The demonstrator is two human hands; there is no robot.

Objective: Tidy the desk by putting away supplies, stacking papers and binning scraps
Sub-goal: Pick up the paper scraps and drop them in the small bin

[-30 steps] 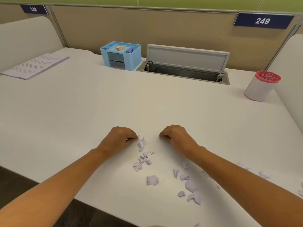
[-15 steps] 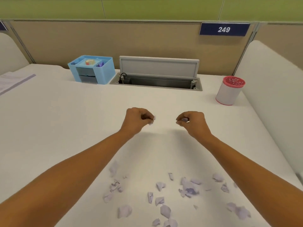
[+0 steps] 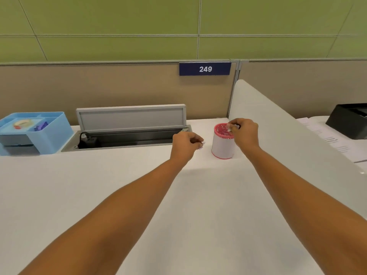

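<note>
A small white bin with a red rim stands at the back right of the white desk, with paper scraps inside. My right hand hovers over its right rim, fingers pinched on a pale paper scrap just above the opening. My left hand is just left of the bin, closed on another pale scrap that peeks out at the fingertips. The loose scraps lower on the desk are out of view.
A blue desk organiser with tape and clips sits at the back left. Between it and the bin is an open cable tray with a raised grey lid. A white divider bounds the right; papers and a black device lie beyond.
Both hands have lifted scraps off the near desk and carried them back and right to the bin. The view has swung up and right, and the loose scraps have dropped out of sight.
</note>
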